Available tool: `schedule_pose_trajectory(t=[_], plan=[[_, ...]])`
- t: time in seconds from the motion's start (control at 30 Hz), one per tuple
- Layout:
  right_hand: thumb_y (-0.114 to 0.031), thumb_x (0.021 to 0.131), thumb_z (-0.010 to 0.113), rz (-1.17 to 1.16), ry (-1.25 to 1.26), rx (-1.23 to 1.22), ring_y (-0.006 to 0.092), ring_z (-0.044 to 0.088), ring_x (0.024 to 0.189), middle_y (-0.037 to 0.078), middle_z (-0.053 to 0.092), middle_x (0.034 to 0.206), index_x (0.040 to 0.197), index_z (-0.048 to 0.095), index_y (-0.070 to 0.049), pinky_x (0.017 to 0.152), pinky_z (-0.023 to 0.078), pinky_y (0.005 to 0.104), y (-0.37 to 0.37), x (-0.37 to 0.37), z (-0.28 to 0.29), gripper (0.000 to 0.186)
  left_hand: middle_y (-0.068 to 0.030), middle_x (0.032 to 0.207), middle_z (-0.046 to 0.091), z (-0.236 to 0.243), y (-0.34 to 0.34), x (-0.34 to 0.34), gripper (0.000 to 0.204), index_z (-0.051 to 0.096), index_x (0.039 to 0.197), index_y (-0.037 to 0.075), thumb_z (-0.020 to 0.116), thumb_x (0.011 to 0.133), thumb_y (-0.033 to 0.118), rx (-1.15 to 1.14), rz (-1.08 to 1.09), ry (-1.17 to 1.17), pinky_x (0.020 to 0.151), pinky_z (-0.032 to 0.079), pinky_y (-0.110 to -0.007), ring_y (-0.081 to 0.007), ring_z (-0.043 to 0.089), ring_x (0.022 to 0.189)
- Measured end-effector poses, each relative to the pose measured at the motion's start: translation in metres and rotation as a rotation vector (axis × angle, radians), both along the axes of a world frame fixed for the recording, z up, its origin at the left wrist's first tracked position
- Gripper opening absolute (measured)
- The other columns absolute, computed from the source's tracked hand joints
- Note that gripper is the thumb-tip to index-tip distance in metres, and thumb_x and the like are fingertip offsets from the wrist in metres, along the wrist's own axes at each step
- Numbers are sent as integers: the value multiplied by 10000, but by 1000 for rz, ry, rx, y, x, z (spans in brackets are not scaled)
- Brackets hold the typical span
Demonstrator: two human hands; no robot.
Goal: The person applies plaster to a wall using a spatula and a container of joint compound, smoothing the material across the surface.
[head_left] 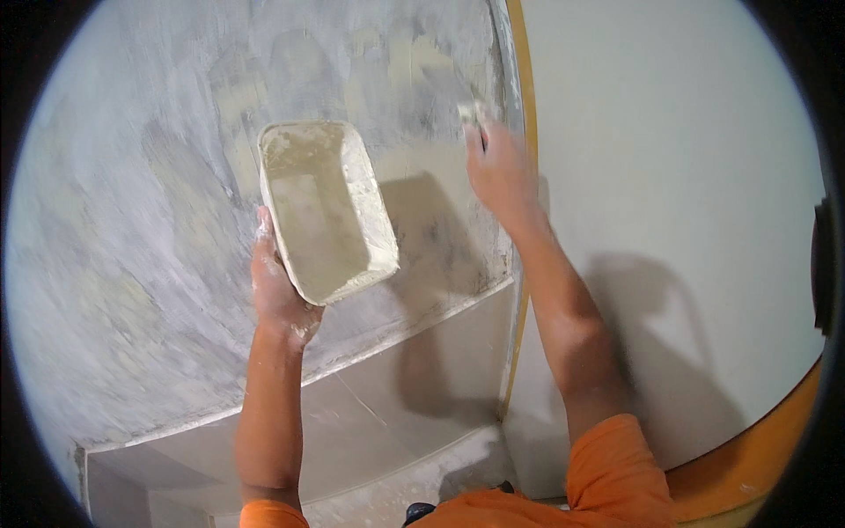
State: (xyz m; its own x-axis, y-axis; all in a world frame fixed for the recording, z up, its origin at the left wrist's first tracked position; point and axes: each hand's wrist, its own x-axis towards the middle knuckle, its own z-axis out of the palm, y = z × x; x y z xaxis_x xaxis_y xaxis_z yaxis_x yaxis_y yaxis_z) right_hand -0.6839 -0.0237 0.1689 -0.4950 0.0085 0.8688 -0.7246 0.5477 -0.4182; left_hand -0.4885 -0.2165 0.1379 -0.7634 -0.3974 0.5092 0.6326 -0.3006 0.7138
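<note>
My left hand grips the near edge of a rectangular putty tray, caked in pale compound, and holds it up in front of the wall. My right hand is raised higher, closed on a small putty knife whose blade presses against the grey, patchily plastered wall close to the inner corner. Both forearms rise from the lower edge, with orange sleeves at the bottom.
A smooth pale wall meets the plastered one at a corner lined with an orange strip. Below the plaster runs a recessed ledge dusted white. An orange band curves along the lower right.
</note>
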Motion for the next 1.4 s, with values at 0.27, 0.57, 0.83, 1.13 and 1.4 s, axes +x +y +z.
schedule_pose_trajectory(t=[0.27,0.57,0.83,1.13,1.4], plan=[[-276,1003,463,-57,106,94,444,639,902,260,599,1142,1342,499,-13,795,514,544,-60,-57,-25,431,-98,1235,600,-22,5,-5,418,493,1341,50,377,1040,314,125,63,24,858,583,-394,-222,645,1060],[-246,985,519,161,-93,49,443,621,954,260,632,1080,1272,565,45,812,499,493,-12,17,-124,412,-127,1267,588,-64,-3,13,444,479,1361,48,374,1041,337,312,95,-52,881,579,-414,-273,639,1082],[-242,993,572,222,-22,-222,290,679,864,216,695,1000,1259,577,95,788,523,370,-6,20,-91,429,-133,1280,584,-110,-10,27,481,468,1381,49,363,1045,377,420,178,-82,884,563,-415,-282,638,1079],[-94,877,700,1028,-760,-337,107,630,817,92,696,922,1341,565,22,772,521,284,-4,110,-205,497,-141,1382,512,-169,-48,47,608,381,1466,68,316,1051,508,300,333,-7,1012,481,-435,-280,539,1233],[-28,766,770,1148,-565,154,156,679,870,147,716,1030,1164,673,46,782,533,274,-33,142,-226,416,-146,1340,533,-227,-100,74,840,376,1441,3,526,921,645,91,512,23,1008,481,-410,-265,566,1196]])
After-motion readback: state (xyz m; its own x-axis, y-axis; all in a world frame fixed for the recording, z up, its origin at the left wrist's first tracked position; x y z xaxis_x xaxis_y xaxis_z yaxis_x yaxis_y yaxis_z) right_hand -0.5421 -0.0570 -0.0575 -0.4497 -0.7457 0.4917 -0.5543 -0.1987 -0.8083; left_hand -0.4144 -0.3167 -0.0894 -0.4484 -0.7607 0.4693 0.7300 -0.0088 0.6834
